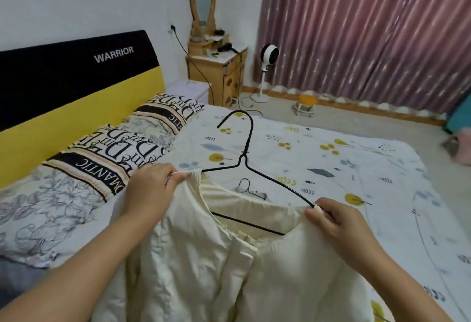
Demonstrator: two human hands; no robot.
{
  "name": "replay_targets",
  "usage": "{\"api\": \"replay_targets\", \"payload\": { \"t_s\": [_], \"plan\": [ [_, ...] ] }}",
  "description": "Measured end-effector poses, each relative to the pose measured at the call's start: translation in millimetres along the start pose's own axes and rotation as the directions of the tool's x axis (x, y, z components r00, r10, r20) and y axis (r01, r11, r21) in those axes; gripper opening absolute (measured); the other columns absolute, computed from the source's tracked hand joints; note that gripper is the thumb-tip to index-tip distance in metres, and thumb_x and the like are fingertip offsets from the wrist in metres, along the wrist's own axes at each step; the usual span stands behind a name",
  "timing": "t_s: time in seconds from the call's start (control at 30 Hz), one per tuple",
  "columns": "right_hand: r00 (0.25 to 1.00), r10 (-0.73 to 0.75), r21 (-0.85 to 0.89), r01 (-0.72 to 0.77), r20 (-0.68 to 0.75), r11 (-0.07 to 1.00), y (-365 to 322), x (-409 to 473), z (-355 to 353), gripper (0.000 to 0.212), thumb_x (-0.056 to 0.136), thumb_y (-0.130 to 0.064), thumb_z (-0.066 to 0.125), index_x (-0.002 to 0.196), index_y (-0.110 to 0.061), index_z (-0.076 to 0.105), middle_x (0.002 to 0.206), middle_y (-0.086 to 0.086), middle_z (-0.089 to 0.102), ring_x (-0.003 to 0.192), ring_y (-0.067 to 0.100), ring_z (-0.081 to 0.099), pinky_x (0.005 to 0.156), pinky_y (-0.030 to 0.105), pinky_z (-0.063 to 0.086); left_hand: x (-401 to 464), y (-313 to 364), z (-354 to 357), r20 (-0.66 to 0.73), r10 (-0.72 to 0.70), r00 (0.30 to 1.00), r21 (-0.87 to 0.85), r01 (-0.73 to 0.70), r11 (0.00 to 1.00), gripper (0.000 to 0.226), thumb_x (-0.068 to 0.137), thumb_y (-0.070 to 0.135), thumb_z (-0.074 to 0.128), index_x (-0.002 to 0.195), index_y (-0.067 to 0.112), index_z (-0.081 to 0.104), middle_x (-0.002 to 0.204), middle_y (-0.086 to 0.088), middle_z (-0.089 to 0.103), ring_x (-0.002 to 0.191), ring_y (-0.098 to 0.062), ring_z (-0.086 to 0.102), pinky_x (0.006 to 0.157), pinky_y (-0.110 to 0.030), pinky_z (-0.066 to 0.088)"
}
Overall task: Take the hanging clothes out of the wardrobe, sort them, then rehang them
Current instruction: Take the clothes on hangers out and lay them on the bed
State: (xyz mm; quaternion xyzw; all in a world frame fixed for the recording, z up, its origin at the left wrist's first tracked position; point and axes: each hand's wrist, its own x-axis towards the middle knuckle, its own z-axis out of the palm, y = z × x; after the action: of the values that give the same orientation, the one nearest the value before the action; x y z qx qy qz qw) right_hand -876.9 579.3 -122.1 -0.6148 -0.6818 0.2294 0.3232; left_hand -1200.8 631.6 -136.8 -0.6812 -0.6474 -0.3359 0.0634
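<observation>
A cream padded garment (229, 265) lies on the bed in front of me with a black wire hanger (246, 161) inside its neck opening. The hanger's hook points away toward the far side of the bed. My left hand (150, 191) pinches the garment's left shoulder edge over the hanger's left end. My right hand (336, 222) pinches the right shoulder edge where the hanger's right arm goes under the fabric. The hanger's lower bar shows through the open neckline.
The bed (344, 168) carries a white leaf-print cover, with printed pillows (114, 151) at the left by a black and yellow headboard (63, 87). Beyond stand a wooden dresser with mirror (216, 67), a white fan (267, 67), a small stool (307, 103) and pink curtains (369, 36).
</observation>
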Motion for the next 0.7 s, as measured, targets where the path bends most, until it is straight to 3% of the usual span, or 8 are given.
{"api": "replay_targets", "payload": {
  "t_s": [0.13, 0.33, 0.5, 0.63, 0.7],
  "plan": [
    [0.999, 0.044, -0.025, -0.044, 0.001, 0.999, 40, 52, 9, 0.040, 0.089, -0.025, 0.060, 0.061, -0.015, 0.032, 0.051, -0.007, 0.030, 0.050, 0.009, 0.027, 0.049, 0.025, 0.016, 41, 2, 59, 0.035, 0.024, 0.999, 0.012, -0.025, 1.000, 0.029, 0.087, 0.030, 0.062, 0.074, 0.004, 0.064, 0.069, -0.012, 0.064, 0.071, -0.030, 0.055, 0.061, -0.032, 0.031],
    [0.985, 0.169, -0.224, -0.158, 0.028, 0.962, 112, 152, 38, 0.043, 0.090, -0.025, 0.057, 0.058, -0.018, 0.030, 0.054, -0.004, 0.036, 0.055, 0.012, 0.035, 0.052, 0.031, 0.023, 94, 0, 163, 0.142, -0.068, 0.988, 0.211, 0.037, 0.977, 0.034, 0.090, 0.041, 0.051, 0.090, 0.010, 0.066, 0.087, -0.007, 0.067, 0.092, -0.028, 0.055, 0.083, -0.036, 0.027],
    [0.973, 0.231, -0.400, -0.205, 0.018, 0.894, 185, 227, 87, 0.042, 0.090, -0.035, 0.053, 0.057, -0.024, 0.030, 0.077, 0.008, 0.051, 0.083, 0.025, 0.046, 0.059, 0.032, 0.025, 129, -13, 258, 0.250, -0.106, 0.962, 0.341, 0.015, 0.940, 0.032, 0.091, 0.042, 0.051, 0.087, 0.017, 0.070, 0.101, 0.000, 0.067, 0.102, -0.024, 0.050, 0.080, -0.032, 0.023],
    [0.946, 0.318, -0.481, -0.251, 0.063, 0.840, 237, 271, 130, 0.025, 0.094, -0.027, 0.046, 0.072, -0.018, 0.040, 0.082, 0.003, 0.052, 0.084, 0.024, 0.048, 0.060, 0.031, 0.034, 138, -28, 335, 0.366, -0.148, 0.919, 0.387, -0.006, 0.922, 0.034, 0.093, 0.039, 0.050, 0.086, 0.011, 0.068, 0.089, -0.008, 0.068, 0.092, -0.030, 0.060, 0.078, -0.035, 0.037],
    [0.931, 0.353, -0.514, -0.260, 0.090, 0.818, 260, 288, 153, 0.019, 0.095, -0.025, 0.042, 0.079, -0.015, 0.042, 0.083, 0.003, 0.052, 0.081, 0.025, 0.051, 0.062, 0.030, 0.034, 138, -37, 372, 0.419, -0.174, 0.891, 0.381, 0.001, 0.925, 0.037, 0.096, 0.037, 0.044, 0.092, 0.007, 0.065, 0.094, -0.012, 0.066, 0.088, -0.032, 0.063, 0.072, -0.034, 0.040]
  ]
}}
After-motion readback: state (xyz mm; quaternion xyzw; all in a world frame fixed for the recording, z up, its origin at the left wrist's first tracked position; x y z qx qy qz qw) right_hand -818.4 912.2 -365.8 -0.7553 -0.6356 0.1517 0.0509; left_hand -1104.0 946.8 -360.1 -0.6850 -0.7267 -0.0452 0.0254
